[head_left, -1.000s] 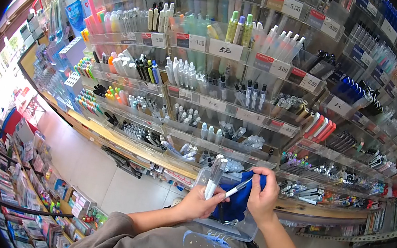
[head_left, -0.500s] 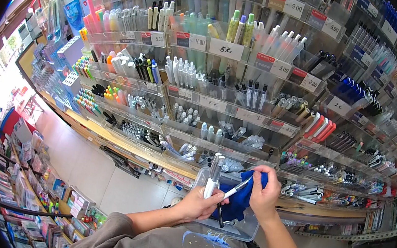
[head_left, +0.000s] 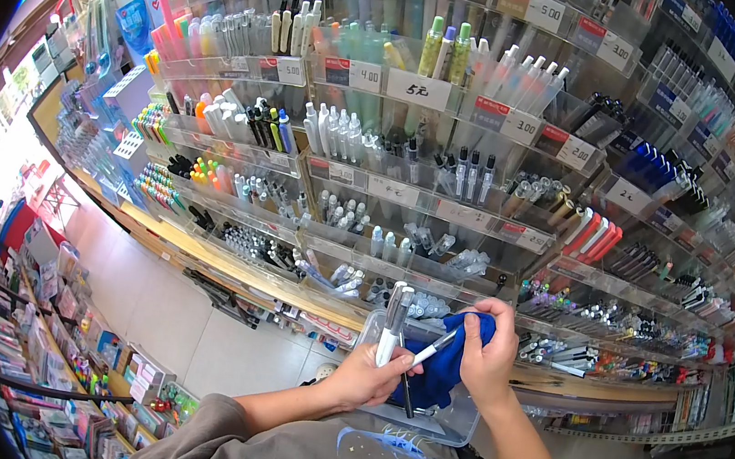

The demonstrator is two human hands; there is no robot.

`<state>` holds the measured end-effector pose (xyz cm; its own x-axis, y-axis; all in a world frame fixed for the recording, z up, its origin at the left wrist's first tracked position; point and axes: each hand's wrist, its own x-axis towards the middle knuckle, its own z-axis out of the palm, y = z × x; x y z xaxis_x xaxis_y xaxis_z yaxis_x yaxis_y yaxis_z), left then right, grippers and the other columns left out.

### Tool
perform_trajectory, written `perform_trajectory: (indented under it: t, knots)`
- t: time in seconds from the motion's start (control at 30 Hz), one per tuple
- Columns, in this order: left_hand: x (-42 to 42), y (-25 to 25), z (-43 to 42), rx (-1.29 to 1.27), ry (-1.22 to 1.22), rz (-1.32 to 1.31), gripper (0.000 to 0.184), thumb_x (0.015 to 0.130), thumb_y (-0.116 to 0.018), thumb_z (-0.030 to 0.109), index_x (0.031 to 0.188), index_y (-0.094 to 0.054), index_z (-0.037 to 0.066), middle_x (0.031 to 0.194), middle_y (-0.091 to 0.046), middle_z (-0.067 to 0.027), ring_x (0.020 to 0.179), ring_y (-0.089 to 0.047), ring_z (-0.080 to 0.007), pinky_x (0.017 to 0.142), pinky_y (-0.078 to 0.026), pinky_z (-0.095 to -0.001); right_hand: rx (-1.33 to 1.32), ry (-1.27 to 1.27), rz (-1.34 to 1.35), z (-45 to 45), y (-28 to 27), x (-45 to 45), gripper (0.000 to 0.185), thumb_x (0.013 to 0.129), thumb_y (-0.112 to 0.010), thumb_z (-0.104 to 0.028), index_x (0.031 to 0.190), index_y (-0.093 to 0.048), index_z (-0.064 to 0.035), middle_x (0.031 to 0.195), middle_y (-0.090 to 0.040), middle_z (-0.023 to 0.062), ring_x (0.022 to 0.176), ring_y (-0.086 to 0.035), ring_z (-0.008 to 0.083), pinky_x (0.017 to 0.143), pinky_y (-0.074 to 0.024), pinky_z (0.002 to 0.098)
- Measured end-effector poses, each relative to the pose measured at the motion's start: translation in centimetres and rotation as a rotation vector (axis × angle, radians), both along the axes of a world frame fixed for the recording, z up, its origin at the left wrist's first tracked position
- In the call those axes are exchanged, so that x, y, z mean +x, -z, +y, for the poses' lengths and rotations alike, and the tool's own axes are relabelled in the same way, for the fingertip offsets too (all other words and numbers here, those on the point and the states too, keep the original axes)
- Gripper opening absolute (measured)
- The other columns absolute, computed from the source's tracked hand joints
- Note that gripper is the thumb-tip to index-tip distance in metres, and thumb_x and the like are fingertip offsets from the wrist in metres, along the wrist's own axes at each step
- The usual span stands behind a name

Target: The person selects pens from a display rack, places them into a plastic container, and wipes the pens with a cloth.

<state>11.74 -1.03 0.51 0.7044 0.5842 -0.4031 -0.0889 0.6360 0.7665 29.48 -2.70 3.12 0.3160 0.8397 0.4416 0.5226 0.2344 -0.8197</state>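
Observation:
My left hand (head_left: pixel 368 376) is closed around several pens, two of them white-and-grey pens (head_left: pixel 391 329) standing upright. A further white pen (head_left: pixel 434 348) points from its fingertips up and right toward the cloth. My right hand (head_left: pixel 490 355) pinches a blue cloth (head_left: pixel 441 378) at that pen's upper end. Under both hands is a clear plastic bin (head_left: pixel 456 424), with the cloth hanging over it. A dark pen (head_left: pixel 407 396) slants down below my left hand; whether it is held cannot be made out.
Tiered clear racks (head_left: pixel 373 184) full of pens, with price labels, rise in front of me. A wooden ledge (head_left: pixel 226 258) runs beneath them. Shelves of stationery (head_left: pixel 67 358) stand at the lower left, beside the tiled floor (head_left: pixel 165 306).
The dark pen below my left hand has come into view since the first frame. The blue cloth has shifted around the white pen's upper end, and my right hand's fingers have moved slightly.

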Motion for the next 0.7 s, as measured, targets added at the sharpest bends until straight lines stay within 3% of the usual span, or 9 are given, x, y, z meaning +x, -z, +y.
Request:
perform_trajectory:
  t: [0.1,0.23,0.37,0.47,0.57,0.7]
  knots:
    - [0.0,0.2,0.0,-0.005,-0.009,-0.004,0.022,0.09,-0.047,0.022,0.089,-0.054,0.001,0.043,-0.035,0.002,0.03,-0.028,-0.0053,0.029,-0.022,-0.0204,-0.018,-0.034,0.076,0.1,0.3,0.0,0.029,0.079,-0.06,-0.011,0.103,-0.046,-0.0031,0.078,-0.06,0.0118,0.071,-0.061,0.0238,0.064,-0.0464,0.0311]
    - [0.0,0.2,0.0,0.003,-0.049,-0.015,0.022,0.091,-0.046,0.021,0.088,-0.054,0.001,0.043,-0.035,0.0019,0.03,-0.028,-0.0054,0.029,-0.023,-0.0202,-0.08,-0.045,-0.122,-0.6,0.6,-0.9,0.047,0.073,-0.068,-0.019,0.109,-0.042,-0.0037,0.091,-0.055,0.0143,0.078,-0.057,0.0288,0.069,-0.0446,0.0349]
    - [-0.1,0.4,0.0,0.006,-0.049,-0.018,0.022,0.09,-0.047,0.021,0.088,-0.054,0.001,0.043,-0.035,0.002,0.03,-0.028,-0.0052,0.029,-0.023,-0.02,-0.019,-0.05,-0.202,-0.5,0.6,-1.2,0.048,0.073,-0.068,-0.02,0.109,-0.041,-0.0018,0.091,-0.055,0.0152,0.079,-0.056,0.0299,0.069,-0.0442,0.0352]
    - [-0.1,0.5,0.0,0.007,-0.042,-0.019,0.022,0.09,-0.047,0.021,0.088,-0.054,0.001,0.043,-0.035,0.0021,0.03,-0.028,-0.005,0.029,-0.023,-0.0199,-0.105,-0.045,-0.081,-0.7,0.9,-0.9,0.045,0.075,-0.067,-0.018,0.108,-0.041,-0.0017,0.089,-0.056,0.0155,0.076,-0.057,0.0303,0.067,-0.0448,0.0354]
    - [-0.1,0.3,0.0,0.01,-0.022,-0.009,0.021,0.09,-0.047,0.021,0.088,-0.054,0.0,0.042,-0.034,0.0023,0.03,-0.028,-0.0048,0.029,-0.022,-0.0199,-0.036,-0.006,-0.082,-0.2,1.7,0.0,0.041,0.075,-0.065,-0.011,0.107,-0.041,-0.001,0.086,-0.056,0.012,0.075,-0.057,0.0232,0.069,-0.0451,0.0312]
    - [0.0,0.2,0.0,-0.005,-0.03,-0.01,0.022,0.09,-0.047,0.021,0.088,-0.053,0.001,0.042,-0.034,0.0027,0.03,-0.028,-0.0049,0.029,-0.022,-0.0201,-0.05,-0.032,-0.1,-0.3,1.1,-0.1,0.041,0.076,-0.064,-0.013,0.107,-0.041,-0.0011,0.089,-0.056,0.0145,0.077,-0.058,0.0269,0.069,-0.0452,0.0329]
